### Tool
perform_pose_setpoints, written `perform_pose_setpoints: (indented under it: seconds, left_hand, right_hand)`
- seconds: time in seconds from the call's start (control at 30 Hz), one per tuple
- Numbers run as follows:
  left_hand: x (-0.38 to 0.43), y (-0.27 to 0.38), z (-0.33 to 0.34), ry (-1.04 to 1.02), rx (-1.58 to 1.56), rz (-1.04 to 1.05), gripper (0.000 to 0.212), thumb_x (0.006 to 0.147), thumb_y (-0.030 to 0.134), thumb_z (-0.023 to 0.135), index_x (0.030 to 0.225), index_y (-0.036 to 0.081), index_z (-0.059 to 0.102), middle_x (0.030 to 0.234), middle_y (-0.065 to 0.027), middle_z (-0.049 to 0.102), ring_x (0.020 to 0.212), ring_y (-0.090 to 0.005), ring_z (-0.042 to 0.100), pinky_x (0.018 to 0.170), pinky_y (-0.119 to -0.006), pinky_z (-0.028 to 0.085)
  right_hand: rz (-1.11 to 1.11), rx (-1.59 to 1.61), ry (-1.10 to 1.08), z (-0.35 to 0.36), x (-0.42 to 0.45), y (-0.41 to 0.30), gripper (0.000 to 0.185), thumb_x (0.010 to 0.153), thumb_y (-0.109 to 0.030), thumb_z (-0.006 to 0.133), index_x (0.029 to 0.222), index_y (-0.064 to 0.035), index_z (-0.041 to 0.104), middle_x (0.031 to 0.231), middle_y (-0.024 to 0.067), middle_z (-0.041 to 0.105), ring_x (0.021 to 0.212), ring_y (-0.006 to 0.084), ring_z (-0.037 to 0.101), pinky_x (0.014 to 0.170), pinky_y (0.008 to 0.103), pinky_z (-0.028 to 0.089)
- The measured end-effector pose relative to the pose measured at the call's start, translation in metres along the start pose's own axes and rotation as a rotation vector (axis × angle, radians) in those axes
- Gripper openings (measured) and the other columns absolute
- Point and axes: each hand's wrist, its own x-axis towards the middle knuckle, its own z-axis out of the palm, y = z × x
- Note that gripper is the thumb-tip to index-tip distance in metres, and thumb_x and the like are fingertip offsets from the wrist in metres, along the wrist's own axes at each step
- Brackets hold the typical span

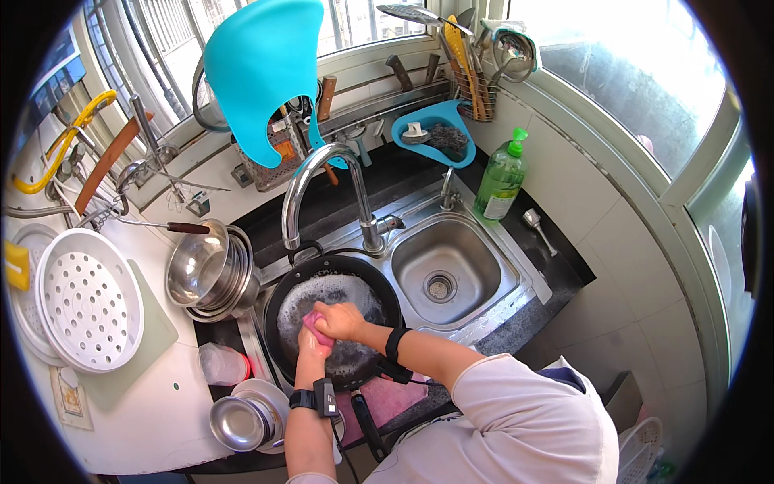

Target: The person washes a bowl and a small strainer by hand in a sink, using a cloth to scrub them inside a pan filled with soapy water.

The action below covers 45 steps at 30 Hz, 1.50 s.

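A wad of pink cloth is squeezed between my two hands, above a black frying pan that holds soapy, foamy water. My right hand grips it from above and the right. From below, my left hand holds the same wad, its fingers mostly hidden behind the cloth and the right hand. The pan rests over the left sink basin, with a second black handle showing below its near edge. The curved chrome faucet arches over the pan's far side.
A stainless steel basin lies right of the pan. Stacked metal bowls and a plastic cup stand to the left. Green dish soap, a blue corner strainer and a utensil basket line the back. A turquoise sheet hangs behind the faucet.
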Motion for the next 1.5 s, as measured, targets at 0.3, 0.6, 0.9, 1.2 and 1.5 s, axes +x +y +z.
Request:
perform_pose_setpoints:
  seconds: [0.3, 0.6, 0.9, 1.2, 1.5]
  left_hand:
    - [-0.021, -0.003, -0.02, 0.413, 0.562, 0.049, 0.027, 0.088, 0.025, 0.05, 0.108, 0.007, 0.054, 0.1, -0.0076, 0.058, 0.092, -0.0179, 0.057, 0.076, -0.035, 0.047]
    - [-0.024, -0.012, -0.02, 0.402, 0.752, 0.036, 0.061, 0.082, 0.031, 0.057, 0.135, 0.012, 0.034, 0.136, -0.0172, 0.035, 0.121, -0.0357, 0.039, 0.092, -0.051, 0.038]
    - [-0.002, 0.002, -0.055, -0.012, -0.081, -0.258, 0.054, 0.084, 0.061, 0.042, 0.105, 0.013, 0.054, 0.1, -0.0088, 0.057, 0.089, -0.0278, 0.056, 0.074, -0.045, 0.05]
    - [-0.001, -0.004, -0.023, -0.073, -0.043, 0.031, 0.02, 0.087, 0.031, 0.052, 0.088, 0.012, 0.055, 0.082, -0.0026, 0.057, 0.073, -0.0173, 0.058, 0.061, -0.034, 0.047]
    - [-0.038, 0.004, 0.002, 0.179, 0.324, 0.043, 0.025, 0.088, 0.027, 0.052, 0.106, 0.01, 0.055, 0.104, -0.0075, 0.055, 0.094, -0.0209, 0.057, 0.074, -0.044, 0.048]
  right_hand:
    - [0.036, -0.36, -0.284, 0.009, -0.008, 0.071, 0.046, 0.081, -0.035, 0.048, 0.12, -0.0123, 0.043, 0.114, 0.0178, 0.051, 0.095, 0.0354, 0.058, 0.077, 0.0447, 0.048]
    - [0.201, -0.314, -0.376, 0.042, -0.015, 0.088, 0.067, 0.072, -0.028, 0.064, 0.131, -0.0161, 0.036, 0.125, 0.0162, 0.042, 0.098, 0.0344, 0.057, 0.079, 0.0424, 0.048]
    - [-0.208, 0.337, -0.04, 0.023, -0.011, -0.013, 0.032, 0.07, -0.028, 0.052, 0.097, -0.0099, 0.059, 0.092, 0.0154, 0.059, 0.091, 0.0346, 0.055, 0.081, 0.0412, 0.045]
    - [-0.127, 0.1, 0.139, 0.012, -0.003, -0.025, 0.022, 0.08, -0.031, 0.045, 0.083, -0.0131, 0.058, 0.07, 0.0128, 0.063, 0.063, 0.035, 0.06, 0.058, 0.0457, 0.048]
    - [-0.005, -0.189, -0.1, 0.019, -0.008, 0.067, 0.027, 0.086, -0.033, 0.045, 0.104, -0.0134, 0.048, 0.096, 0.0167, 0.06, 0.077, 0.0358, 0.061, 0.064, 0.0463, 0.048]
